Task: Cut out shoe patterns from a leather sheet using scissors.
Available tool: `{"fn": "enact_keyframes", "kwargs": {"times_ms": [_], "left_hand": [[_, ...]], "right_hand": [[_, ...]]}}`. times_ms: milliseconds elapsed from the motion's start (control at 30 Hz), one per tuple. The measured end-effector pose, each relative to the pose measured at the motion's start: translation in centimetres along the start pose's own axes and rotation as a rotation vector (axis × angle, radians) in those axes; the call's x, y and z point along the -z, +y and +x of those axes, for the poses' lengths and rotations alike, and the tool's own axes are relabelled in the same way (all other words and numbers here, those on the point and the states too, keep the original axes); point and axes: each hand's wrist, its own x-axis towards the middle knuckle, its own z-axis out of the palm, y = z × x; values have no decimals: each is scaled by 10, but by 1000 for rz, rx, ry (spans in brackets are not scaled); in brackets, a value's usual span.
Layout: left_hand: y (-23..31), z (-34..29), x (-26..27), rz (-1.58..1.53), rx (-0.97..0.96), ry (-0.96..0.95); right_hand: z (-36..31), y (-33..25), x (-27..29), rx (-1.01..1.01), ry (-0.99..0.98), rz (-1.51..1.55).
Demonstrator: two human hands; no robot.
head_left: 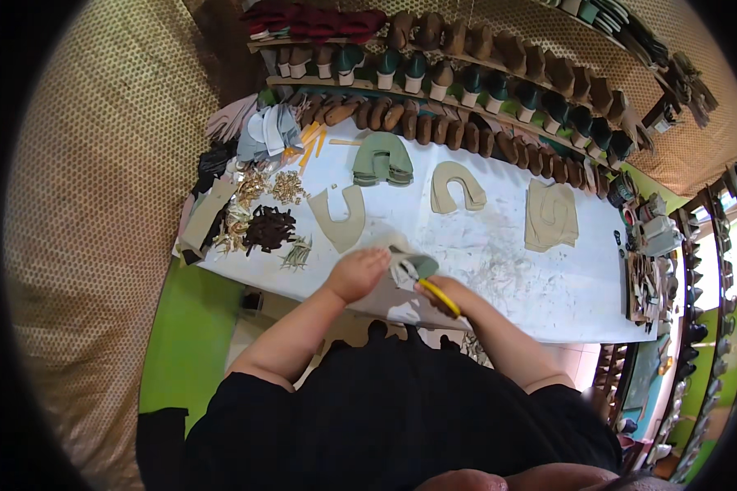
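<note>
My left hand (360, 274) is closed on the edge of a curled shoe upper piece (423, 266), pale on one side and grey-green on the other. Yellow-handled scissors (440, 298) are in my right hand (452, 293), at the near side of that piece; their blades are hard to make out. Both hands are over the front edge of the white table (499, 299). Just beyond the left hand lies a beige U-shaped piece (348, 221). Farther off are a stack of green U-shaped pieces (381, 159) and a beige arch-shaped stack (446, 184).
More beige pieces (540, 217) lie to the right. On the left are a dark brown heap of small strips (270, 227), gold-coloured bits (287, 188) and grey scraps (269, 132). Shelves of shoe lasts (458, 135) line the back. Bundled pieces (643, 286) stand at the right edge.
</note>
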Motion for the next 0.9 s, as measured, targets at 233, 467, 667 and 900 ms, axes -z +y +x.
{"fn": "enact_keyframes", "kwargs": {"times_ms": [233, 467, 667, 900], "left_hand": [[29, -80, -57, -243, -38, -191], [14, -84, -61, -266, -87, -283], [14, -85, -76, -299, -143, -262], [25, -82, -75, -284, -96, -236]], "right_hand": [[-4, 81, -48, 16, -47, -279], [-5, 113, -66, 50, 75, -151], [-10, 107, -78, 56, 59, -92], [-7, 114, -82, 7, -99, 293]]}}
